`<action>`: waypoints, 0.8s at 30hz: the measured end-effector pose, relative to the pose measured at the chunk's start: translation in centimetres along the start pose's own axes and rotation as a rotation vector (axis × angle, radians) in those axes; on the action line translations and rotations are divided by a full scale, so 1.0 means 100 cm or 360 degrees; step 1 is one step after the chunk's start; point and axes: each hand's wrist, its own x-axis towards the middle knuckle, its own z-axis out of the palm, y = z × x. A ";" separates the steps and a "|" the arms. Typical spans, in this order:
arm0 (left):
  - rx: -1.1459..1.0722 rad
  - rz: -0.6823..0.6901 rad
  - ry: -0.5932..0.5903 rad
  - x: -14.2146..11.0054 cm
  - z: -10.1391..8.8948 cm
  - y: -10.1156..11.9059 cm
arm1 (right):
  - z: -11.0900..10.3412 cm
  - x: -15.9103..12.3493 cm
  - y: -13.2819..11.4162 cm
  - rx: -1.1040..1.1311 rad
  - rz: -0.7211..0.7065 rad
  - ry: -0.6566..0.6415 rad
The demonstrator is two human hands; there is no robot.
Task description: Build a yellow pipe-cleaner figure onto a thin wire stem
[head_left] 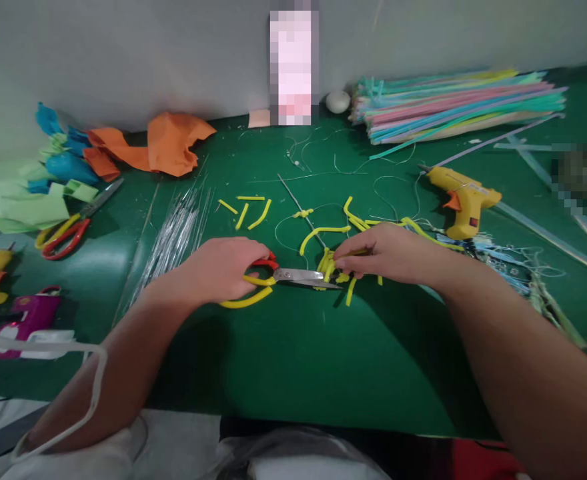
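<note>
My left hand [226, 267] is closed around the handles of a pair of scissors [298, 275], one loop red and one yellow. The blades point right, slightly apart, at a small bunch of yellow pipe cleaner pieces [327, 264]. On the other side, my right hand [383, 250] pinches a yellow pipe cleaner piece at that bunch; its fingertips partly hide it. A thin wire stem [293, 195] with a small yellow twist [303, 213] runs down to the bunch. Several short yellow cuttings [259, 215] lie up and left of it.
A yellow glue gun [463, 197] lies at right, below a bundle of coloured pipe cleaners [463, 107]. Thin silver wires [171, 233] lie left. Farther left are a second pair of scissors [78, 227] and orange paper [176, 143]. A phone-like pixelated object [293, 67] stands at the back.
</note>
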 end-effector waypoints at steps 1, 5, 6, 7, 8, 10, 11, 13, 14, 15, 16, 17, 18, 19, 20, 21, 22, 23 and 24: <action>0.0031 0.0012 -0.0004 0.000 0.000 0.000 | 0.000 0.000 0.001 0.0016 0.0001 -0.0001; 0.0061 0.0040 -0.0007 -0.002 0.002 -0.003 | 0.000 0.000 0.002 0.0002 0.0027 0.0005; 0.0045 0.0045 -0.0006 -0.003 0.002 -0.003 | 0.000 0.000 0.002 -0.0005 0.0030 0.0004; 0.0021 0.0046 -0.0007 -0.004 0.002 -0.004 | 0.000 -0.001 0.001 -0.0007 0.0033 0.0002; -0.0009 0.0046 -0.0008 -0.005 0.003 -0.005 | 0.000 -0.001 0.001 -0.0002 0.0035 -0.0001; -0.0070 0.0044 -0.0011 -0.005 0.003 -0.006 | -0.001 -0.001 0.002 0.0015 0.0037 -0.0005; -0.0092 0.0039 -0.0013 -0.005 0.003 -0.006 | -0.001 -0.001 0.002 0.0018 0.0035 -0.0004; -0.0102 0.0033 -0.0013 -0.005 0.003 -0.006 | 0.000 0.000 0.003 0.0003 0.0024 0.0008; -0.0094 0.0034 -0.0010 -0.004 0.003 -0.005 | 0.000 0.000 0.003 -0.0009 0.0014 0.0015; -0.0086 0.0040 -0.0008 -0.004 0.003 -0.005 | 0.000 0.000 0.003 -0.0020 0.0004 0.0020; -0.0079 0.0048 -0.0005 -0.003 0.003 -0.004 | 0.001 0.000 0.003 -0.0028 -0.0005 0.0024; -0.0073 0.0056 -0.0001 -0.003 0.003 -0.003 | 0.001 0.000 0.003 -0.0032 -0.0010 0.0025; -0.0068 0.0064 0.0004 -0.002 0.003 -0.002 | 0.001 0.000 0.002 -0.0034 -0.0010 0.0027; -0.0060 0.0071 0.0008 -0.001 0.003 -0.002 | 0.001 0.000 0.001 -0.0040 -0.0007 0.0031; -0.0046 0.0075 0.0010 -0.001 0.003 -0.001 | 0.001 0.000 0.001 -0.0049 -0.0001 0.0039; -0.0024 0.0075 0.0010 0.000 0.003 -0.001 | 0.001 0.000 0.000 -0.0061 0.0004 0.0049; 0.0006 0.0073 0.0008 0.000 0.003 0.000 | 0.001 0.000 -0.001 -0.0074 0.0006 0.0057; 0.0040 0.0071 0.0003 0.000 0.003 0.001 | 0.001 0.000 -0.001 -0.0085 0.0007 0.0061; 0.0074 0.0070 -0.0004 0.000 0.004 0.001 | 0.001 0.000 -0.001 -0.0095 0.0009 0.0062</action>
